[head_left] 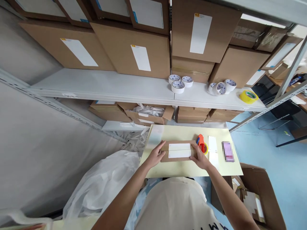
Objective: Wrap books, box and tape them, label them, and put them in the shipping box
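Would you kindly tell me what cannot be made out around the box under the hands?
Label on the cardboard box: print too small, head view.
Pink item on the table: blurred out.
Tape dispenser: lower part hidden behind the right hand.
Open carton, lower right: cut off by the frame edge.
Left hand: palm hidden against the box.

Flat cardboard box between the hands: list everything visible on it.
The flat cardboard box is brown, long and low, and looks closed. It lies flat on the pale yellow table, its long side across the view. Its top carries a white rectangular label, crossed lengthwise by a thin line. The left hand rests on its left end and the right hand on its right end. An orange tape dispenser sits just behind that end; contact unclear.
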Demonstrator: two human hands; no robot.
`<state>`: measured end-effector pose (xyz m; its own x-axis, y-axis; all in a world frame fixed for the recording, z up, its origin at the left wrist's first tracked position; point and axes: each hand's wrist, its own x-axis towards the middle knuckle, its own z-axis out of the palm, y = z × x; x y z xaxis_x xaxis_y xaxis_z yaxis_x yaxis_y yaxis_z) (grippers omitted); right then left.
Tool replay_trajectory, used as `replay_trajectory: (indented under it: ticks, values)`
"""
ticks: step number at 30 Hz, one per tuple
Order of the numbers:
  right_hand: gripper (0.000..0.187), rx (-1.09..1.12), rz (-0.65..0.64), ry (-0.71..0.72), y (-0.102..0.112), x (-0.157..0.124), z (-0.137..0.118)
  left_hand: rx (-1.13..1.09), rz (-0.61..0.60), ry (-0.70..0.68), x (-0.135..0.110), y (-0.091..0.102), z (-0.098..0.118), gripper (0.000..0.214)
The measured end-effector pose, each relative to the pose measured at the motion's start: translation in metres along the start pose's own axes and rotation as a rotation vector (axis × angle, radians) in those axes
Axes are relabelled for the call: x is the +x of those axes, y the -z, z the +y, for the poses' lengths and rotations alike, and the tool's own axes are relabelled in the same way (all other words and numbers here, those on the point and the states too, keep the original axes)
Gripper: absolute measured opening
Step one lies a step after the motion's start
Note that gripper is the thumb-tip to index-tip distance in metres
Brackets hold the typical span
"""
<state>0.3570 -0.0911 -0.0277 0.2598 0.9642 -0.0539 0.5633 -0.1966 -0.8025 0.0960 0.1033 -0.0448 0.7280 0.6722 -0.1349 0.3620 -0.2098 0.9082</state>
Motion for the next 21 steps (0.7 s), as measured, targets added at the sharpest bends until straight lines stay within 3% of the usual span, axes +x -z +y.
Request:
replay_trajectory:
  ticks: [4, 11, 15, 21]
  values:
    - [0.074, 0.048, 0.057, -0.004, -0.016, -0.021, 0.007, 0.154, -0.016, -0.039, -0.001, -0.013, -0.003, 0.070]
    - [0.074, 0.067, 0.025, -0.059, -0.018, 0.016, 0.025, 0.266, -0.005, -0.062, 0.034, -0.023, -0.020, 0.075]
    - [0.075, 0.083, 0.018, -0.072, -0.031, 0.015, 0.037, 0.350, -0.027, -0.005, 0.026, -0.032, -0.029, 0.072]
    - [0.071, 0.044, 0.054, -0.112, -0.032, 0.012, 0.029, 0.696, 0.134, -0.053, 0.007, -0.048, 0.007, 0.053]
